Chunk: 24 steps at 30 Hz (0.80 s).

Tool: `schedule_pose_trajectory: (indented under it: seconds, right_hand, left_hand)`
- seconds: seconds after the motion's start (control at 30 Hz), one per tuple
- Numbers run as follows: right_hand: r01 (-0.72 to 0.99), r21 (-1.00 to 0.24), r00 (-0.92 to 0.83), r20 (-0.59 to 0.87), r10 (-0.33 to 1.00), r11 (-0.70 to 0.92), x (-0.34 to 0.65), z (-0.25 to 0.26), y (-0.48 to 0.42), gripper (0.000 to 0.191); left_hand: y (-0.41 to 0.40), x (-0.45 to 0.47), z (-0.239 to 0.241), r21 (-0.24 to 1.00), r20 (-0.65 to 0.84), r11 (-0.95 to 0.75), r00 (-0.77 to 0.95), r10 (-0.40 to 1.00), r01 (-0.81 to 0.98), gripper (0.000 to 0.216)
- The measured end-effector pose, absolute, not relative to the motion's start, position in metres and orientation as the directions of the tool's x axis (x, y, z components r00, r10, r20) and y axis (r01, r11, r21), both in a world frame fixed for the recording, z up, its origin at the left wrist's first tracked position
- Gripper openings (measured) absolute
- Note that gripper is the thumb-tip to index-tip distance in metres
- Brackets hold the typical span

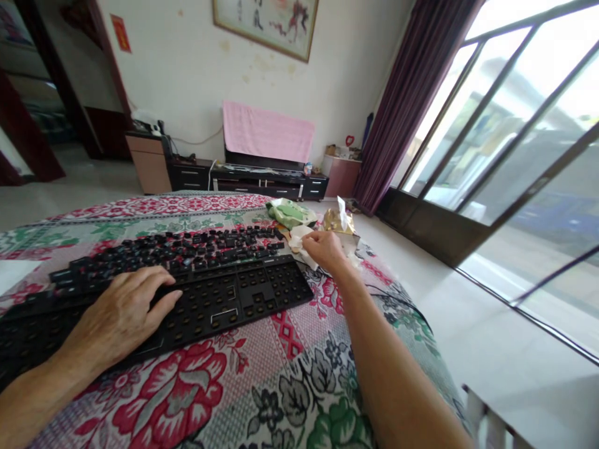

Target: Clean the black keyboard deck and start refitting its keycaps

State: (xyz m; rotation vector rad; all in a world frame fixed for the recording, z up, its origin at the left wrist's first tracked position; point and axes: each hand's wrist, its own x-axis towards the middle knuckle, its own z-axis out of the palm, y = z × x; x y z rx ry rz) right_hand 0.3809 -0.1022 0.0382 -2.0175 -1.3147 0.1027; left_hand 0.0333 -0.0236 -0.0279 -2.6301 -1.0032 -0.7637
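A black keyboard (255,304) with its keycaps off lies across the cloth. My left hand (126,308) rests on it, palm down, fingers stretched and thumb apart. Behind the keyboard spreads a heap of loose black keycaps (187,248). To the right of the heap, my right hand (325,249) is closed at a crumpled white tissue (299,237), fingertips pinched on it. Just beyond that hand stands a gold tissue box (337,223) with a tissue sticking up. A green and white packet or cloth (290,213) lies behind the crumpled tissue.
The flowered tablecloth (299,368) covers the table, whose right edge drops off beside my right arm. A dark cable (397,296) runs along that edge. A white sheet (16,274) lies at far left. Beyond are a low cabinet (257,187) and glass doors (505,125).
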Motion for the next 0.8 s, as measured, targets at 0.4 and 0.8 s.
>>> schedule_pose_trajectory:
  seconds: [0.4, 0.8]
  right_hand:
    - [0.767, -0.607, 0.42, 0.23, 0.878, -0.208, 0.376, 0.043, -0.108, 0.027]
    - [0.803, -0.56, 0.401, 0.253, 0.88, -0.204, 0.372, 0.041, -0.097, 0.024]
  left_hand:
    - [-0.027, 0.036, -0.025, -0.057, 0.551, -0.739, 0.639, 0.538, 0.671, 0.031]
    - [-0.024, 0.029, -0.026, -0.024, 0.481, -0.677, 0.602, 0.637, 0.735, 0.028]
